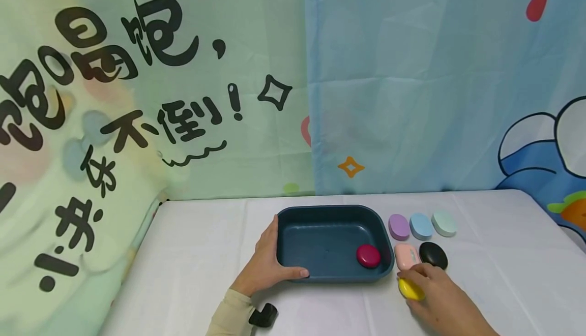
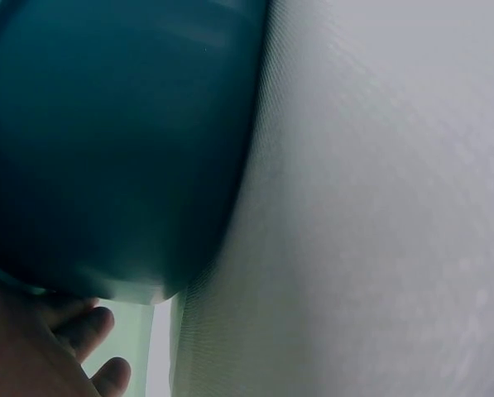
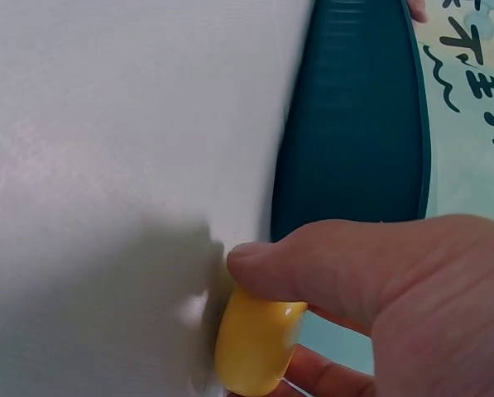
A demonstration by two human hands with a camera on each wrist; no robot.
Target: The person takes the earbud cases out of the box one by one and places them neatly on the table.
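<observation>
A dark blue rectangular tray [image 1: 334,272] sits on the white table, with a glossy red round piece [image 1: 368,256] lying inside at the right. My left hand [image 1: 265,265] grips the tray's near-left corner, thumb along the front rim and fingers up the left side. In the left wrist view the tray's wall [image 2: 122,149] fills the upper left. To the right of the tray, my right hand [image 1: 432,293] pinches a glossy yellow oval piece [image 3: 259,343] between thumb and fingers, low over the cloth. Just beyond that hand lie a pink rounded case [image 1: 406,256] and a black oval piece [image 1: 433,255].
Behind these, a purple oval piece [image 1: 399,227], a light blue one [image 1: 421,226] and a mint one [image 1: 444,223] stand in a row. Printed curtains [image 1: 393,97] hang along the table's back and left edges. A black strap-on device [image 1: 264,315] is at my left wrist.
</observation>
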